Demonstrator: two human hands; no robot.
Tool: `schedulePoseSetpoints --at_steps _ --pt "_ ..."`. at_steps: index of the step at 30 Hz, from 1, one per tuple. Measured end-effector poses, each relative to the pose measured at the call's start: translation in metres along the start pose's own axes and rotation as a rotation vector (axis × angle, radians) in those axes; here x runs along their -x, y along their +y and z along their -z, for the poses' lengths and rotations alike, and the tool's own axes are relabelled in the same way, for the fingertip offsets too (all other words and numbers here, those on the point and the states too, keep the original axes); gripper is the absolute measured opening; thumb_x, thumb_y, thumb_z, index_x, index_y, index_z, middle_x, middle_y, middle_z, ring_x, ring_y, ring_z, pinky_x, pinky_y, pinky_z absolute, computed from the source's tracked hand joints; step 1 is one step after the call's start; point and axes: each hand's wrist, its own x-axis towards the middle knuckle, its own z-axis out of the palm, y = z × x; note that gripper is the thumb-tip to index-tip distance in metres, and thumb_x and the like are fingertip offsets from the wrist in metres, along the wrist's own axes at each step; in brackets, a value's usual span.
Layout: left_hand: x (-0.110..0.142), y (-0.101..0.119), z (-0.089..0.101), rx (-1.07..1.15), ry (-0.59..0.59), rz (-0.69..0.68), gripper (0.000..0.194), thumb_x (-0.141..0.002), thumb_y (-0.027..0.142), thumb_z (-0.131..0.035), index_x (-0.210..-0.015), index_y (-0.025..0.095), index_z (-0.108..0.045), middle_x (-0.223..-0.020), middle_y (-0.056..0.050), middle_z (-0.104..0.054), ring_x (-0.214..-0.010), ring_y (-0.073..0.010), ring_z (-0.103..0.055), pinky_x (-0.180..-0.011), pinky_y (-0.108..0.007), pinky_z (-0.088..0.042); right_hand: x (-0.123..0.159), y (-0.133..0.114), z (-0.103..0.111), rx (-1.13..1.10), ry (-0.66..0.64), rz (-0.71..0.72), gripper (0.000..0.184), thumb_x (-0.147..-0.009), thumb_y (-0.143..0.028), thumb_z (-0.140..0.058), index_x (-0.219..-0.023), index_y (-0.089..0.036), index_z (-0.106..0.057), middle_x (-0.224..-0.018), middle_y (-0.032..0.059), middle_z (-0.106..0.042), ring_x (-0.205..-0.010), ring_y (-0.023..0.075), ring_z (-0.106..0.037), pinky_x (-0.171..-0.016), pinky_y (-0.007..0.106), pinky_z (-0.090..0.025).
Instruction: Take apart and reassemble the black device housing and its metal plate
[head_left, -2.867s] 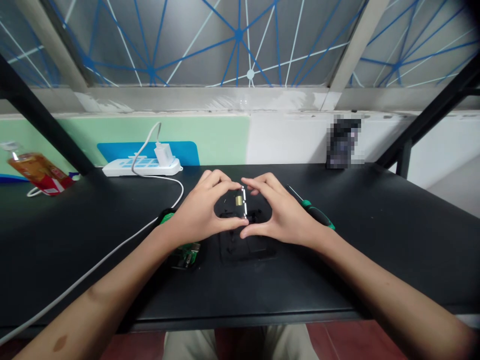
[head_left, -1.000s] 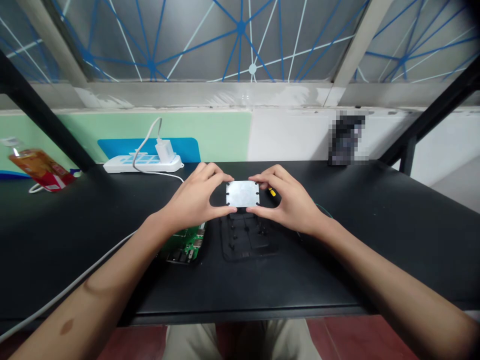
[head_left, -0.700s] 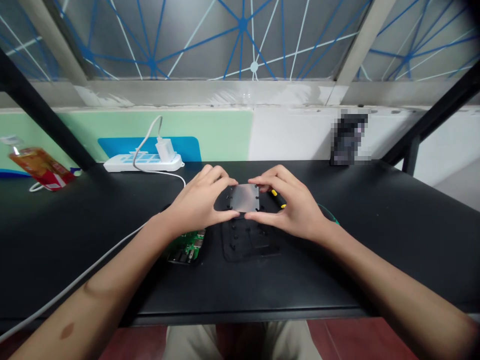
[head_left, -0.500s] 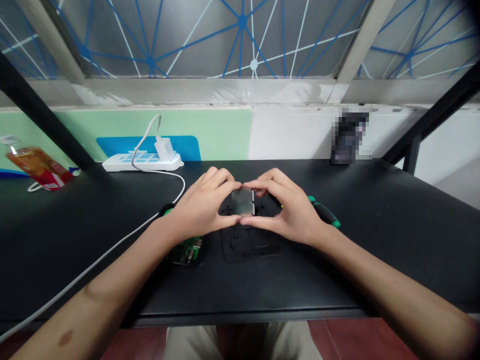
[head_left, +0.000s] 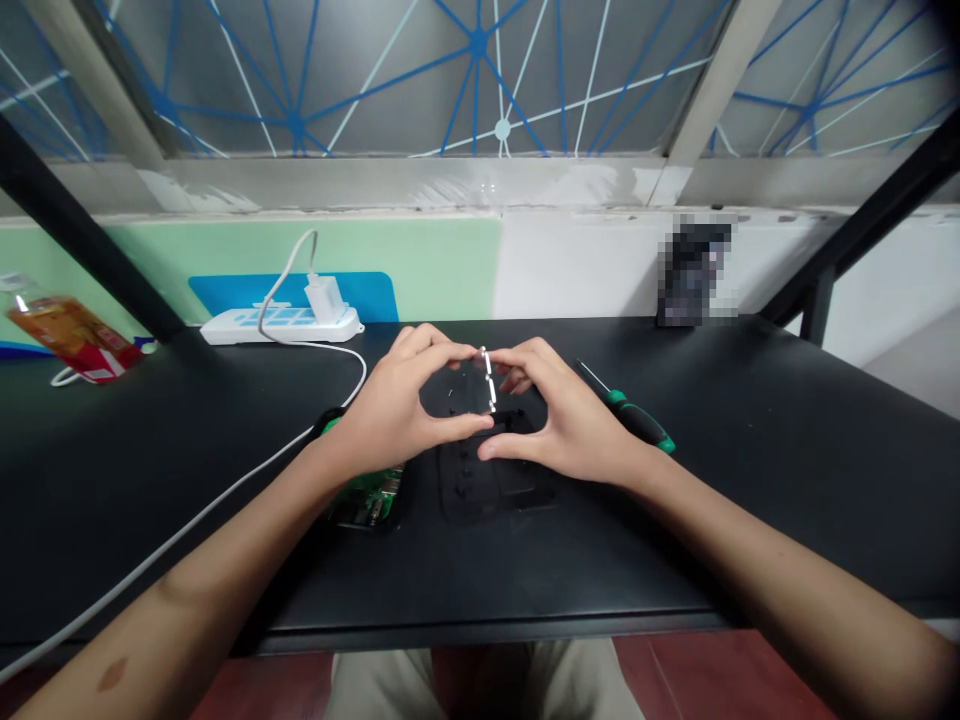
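Note:
A thin, square metallic plate (head_left: pixel 490 382) stands nearly edge-on between my hands, above the table. My left hand (head_left: pixel 401 405) pinches it, fingertips at its top edge and thumb at its bottom. At the plate's upper right, the fingertips of my right hand (head_left: pixel 566 410) touch or nearly touch it, while the right thumb is apart below. Under the hands lies a dark case part (head_left: pixel 499 495), its outline hard to make out against the table. A green circuit board (head_left: pixel 371 500) in a black case is partly covered by my left wrist.
A green-and-black screwdriver (head_left: pixel 637 418) lies beyond my right wrist. At the back stand a white power strip (head_left: pixel 281 325) with a plugged-in charger (head_left: pixel 326 298), and a pixelated dark object (head_left: pixel 690 275). A white cable (head_left: pixel 187 535) crosses the left side. A drink bottle (head_left: pixel 71 335) leans far left.
The metallic plate has turned from facing me to nearly edge-on. My right thumb has come away from its lower edge. The screwdriver's shaft now shows.

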Motion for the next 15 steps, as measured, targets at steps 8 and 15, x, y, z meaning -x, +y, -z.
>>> schedulePoseSetpoints --at_steps 8,15 --pt "0.000 0.004 -0.002 0.136 -0.024 0.031 0.050 -0.078 0.040 -0.087 -0.119 0.022 -0.063 -0.100 -0.002 -0.059 -0.092 -0.0202 -0.055 -0.081 -0.034 -0.049 -0.002 -0.001 -0.012 -0.118 -0.013 -0.077 0.061 -0.076 -0.049 -0.082 -0.125 -0.022 -0.057 -0.106 0.0058 -0.055 -0.086 0.0162 -0.058 -0.079 0.038 -0.057" --pt "0.000 0.006 -0.002 0.158 -0.035 0.016 0.046 -0.082 0.037 -0.084 -0.119 0.023 -0.061 -0.101 -0.002 -0.059 -0.090 -0.0189 -0.054 -0.080 -0.032 -0.049 -0.004 0.004 -0.011 -0.191 -0.015 -0.101 0.053 -0.078 -0.046 -0.081 -0.121 -0.024 -0.060 -0.107 0.0050 -0.056 -0.088 0.0156 -0.060 -0.083 0.038 -0.057"
